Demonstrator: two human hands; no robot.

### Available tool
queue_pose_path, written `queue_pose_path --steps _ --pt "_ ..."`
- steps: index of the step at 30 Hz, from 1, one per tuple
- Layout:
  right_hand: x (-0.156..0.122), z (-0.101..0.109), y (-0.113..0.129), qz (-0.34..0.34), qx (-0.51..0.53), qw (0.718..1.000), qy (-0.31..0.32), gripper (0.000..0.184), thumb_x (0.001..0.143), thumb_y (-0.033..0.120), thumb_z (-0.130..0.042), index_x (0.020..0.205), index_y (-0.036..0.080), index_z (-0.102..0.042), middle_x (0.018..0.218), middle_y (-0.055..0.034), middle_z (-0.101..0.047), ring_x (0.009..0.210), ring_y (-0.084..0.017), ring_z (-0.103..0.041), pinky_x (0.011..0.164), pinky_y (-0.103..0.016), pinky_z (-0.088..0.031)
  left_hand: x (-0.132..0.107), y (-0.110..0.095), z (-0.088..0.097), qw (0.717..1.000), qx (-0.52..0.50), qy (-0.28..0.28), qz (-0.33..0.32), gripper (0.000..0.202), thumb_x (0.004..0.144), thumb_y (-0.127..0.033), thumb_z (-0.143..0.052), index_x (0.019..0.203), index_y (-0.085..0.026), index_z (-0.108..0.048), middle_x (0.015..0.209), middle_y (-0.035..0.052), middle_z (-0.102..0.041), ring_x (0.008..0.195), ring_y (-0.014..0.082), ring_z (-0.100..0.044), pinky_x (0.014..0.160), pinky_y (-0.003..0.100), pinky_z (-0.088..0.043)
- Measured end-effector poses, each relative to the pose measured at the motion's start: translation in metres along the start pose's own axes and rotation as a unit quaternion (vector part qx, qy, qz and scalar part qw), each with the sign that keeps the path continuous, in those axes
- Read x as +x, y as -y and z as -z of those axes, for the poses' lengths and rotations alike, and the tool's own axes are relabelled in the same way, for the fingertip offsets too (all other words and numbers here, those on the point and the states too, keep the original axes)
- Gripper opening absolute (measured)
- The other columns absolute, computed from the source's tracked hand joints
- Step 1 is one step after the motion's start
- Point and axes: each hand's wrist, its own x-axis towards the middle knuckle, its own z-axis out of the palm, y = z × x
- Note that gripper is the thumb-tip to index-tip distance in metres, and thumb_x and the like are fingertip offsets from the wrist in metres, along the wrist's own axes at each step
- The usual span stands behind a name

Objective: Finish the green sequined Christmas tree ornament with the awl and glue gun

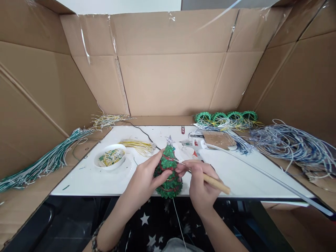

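Observation:
A small green glittery Christmas tree [169, 187] stands upright at the table's front edge, with red trim winding round it and a clear star [169, 140] on top. My left hand [144, 178] is closed round its left side, thumb across the front. In my right hand [201, 183] is an awl-like tool with a wooden handle [217, 184]. Its thin shaft points left at the upper part of the tree; whether the tip enters the tree I cannot tell. My right fingertips are close to the tree's right side. A thin white wire [178, 218] hangs below the tree.
On the white table [236, 182] are a white bowl [98, 164] of short wires, yellow wires [140, 146], a white glue gun [201, 144] with a long glue stick [270, 175], and a cardboard piece [219, 139]. Green rings [203, 116] and wire bundles [294, 145] line the cardboard walls.

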Motion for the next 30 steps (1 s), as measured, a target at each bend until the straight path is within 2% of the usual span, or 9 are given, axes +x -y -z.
queue_pose_path --steps 2,5,11,19,30 --pt "-0.001 0.002 -0.001 0.031 -0.028 0.999 0.019 0.020 0.094 0.015 -0.055 0.090 0.023 -0.073 0.076 0.0006 -0.075 0.057 -0.010 -0.067 0.047 -0.020 -0.054 -0.001 0.000 0.000 1.000 0.001 0.000 0.002 0.053 0.096 -0.041 -0.055 0.146 -0.027 -0.043 0.134 0.0060 -0.065 0.114 0.0225 -0.065 0.100 0.039 -0.054" --pt "-0.001 0.001 -0.004 0.021 -0.009 1.000 0.017 0.022 0.096 0.015 -0.053 0.090 0.024 -0.073 0.076 0.0016 -0.075 0.057 -0.010 -0.068 0.046 -0.020 -0.054 -0.001 0.000 0.000 1.000 0.006 0.000 0.004 0.053 0.096 -0.042 -0.055 0.146 -0.027 -0.043 0.133 0.0061 -0.065 0.115 0.0227 -0.065 0.099 0.039 -0.055" --pt "0.001 -0.003 -0.006 -0.064 0.075 0.995 -0.011 0.019 0.096 0.026 -0.057 0.084 0.022 -0.071 0.072 0.0004 -0.075 0.055 -0.013 -0.070 0.047 -0.023 -0.056 0.001 0.000 -0.001 1.000 0.004 -0.002 -0.001 0.052 0.096 -0.040 -0.056 0.145 -0.024 -0.046 0.132 0.0077 -0.066 0.116 0.0231 -0.065 0.100 0.042 -0.055" --pt "0.005 -0.012 -0.002 -0.185 0.145 0.970 -0.062 0.027 0.087 0.042 -0.068 0.074 0.018 -0.067 0.060 -0.0011 -0.071 0.046 -0.012 -0.065 0.043 -0.021 -0.052 0.000 0.003 -0.003 1.000 0.008 -0.013 0.003 0.054 0.095 -0.039 -0.058 0.143 -0.019 -0.047 0.133 0.0119 -0.065 0.118 0.0264 -0.065 0.101 0.046 -0.055" --pt "-0.002 -0.015 0.000 -0.273 0.167 0.942 -0.103 0.035 0.077 0.052 -0.076 0.074 0.018 -0.067 0.060 0.0002 -0.071 0.047 -0.008 -0.063 0.047 -0.016 -0.051 0.000 0.003 -0.003 1.000 -0.003 -0.006 0.004 0.051 0.095 -0.038 -0.057 0.143 -0.021 -0.047 0.140 0.0108 -0.061 0.120 0.0259 -0.063 0.103 0.044 -0.054"
